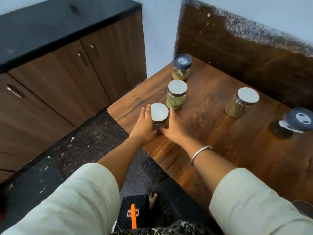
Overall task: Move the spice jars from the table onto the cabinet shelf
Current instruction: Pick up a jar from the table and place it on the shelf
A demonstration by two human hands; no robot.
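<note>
The nearest jar (159, 116) stands upright at the near-left corner of the table (211, 136), between both hands: left hand (144, 123) flat against its left side, right hand (174, 126) against its right, fingers straight. The cabinet (59, 73) lies left.

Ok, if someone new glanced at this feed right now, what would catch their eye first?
Most likely the left hand and right hand, set against either side of a silver-lidded jar at the near left corner of the table. After that, the jar of green herbs just behind it, and the cabinet on the left with its doors closed.
</note>
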